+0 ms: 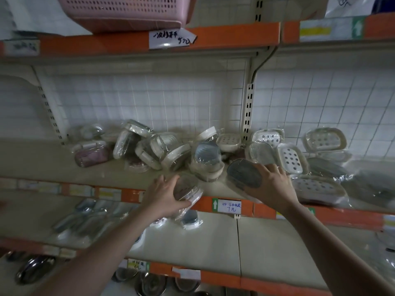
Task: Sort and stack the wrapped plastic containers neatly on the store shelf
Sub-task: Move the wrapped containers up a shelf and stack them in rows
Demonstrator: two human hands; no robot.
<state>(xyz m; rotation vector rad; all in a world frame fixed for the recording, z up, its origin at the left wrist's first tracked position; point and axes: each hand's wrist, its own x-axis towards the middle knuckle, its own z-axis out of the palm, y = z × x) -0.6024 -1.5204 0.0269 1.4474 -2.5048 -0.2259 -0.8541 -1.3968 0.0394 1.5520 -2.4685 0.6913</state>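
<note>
Several plastic containers wrapped in clear film lie in a jumbled pile (162,150) along the middle shelf (42,161), some tilted on edge. My left hand (164,195) grips a wrapped container with a reddish lid (188,190) at the shelf's front edge. My right hand (271,186) holds a wrapped oval container with a grey ribbed lid (243,174), tilted, just right of centre. More wrapped white containers with perforated trays (292,159) lean together on the right.
A pink perforated basket (126,11) sits on the shelf above. The lower shelf (277,248) holds wrapped items at its left (85,218). Metal bowls (149,283) lie below that. Price tags line the orange shelf edges (228,206).
</note>
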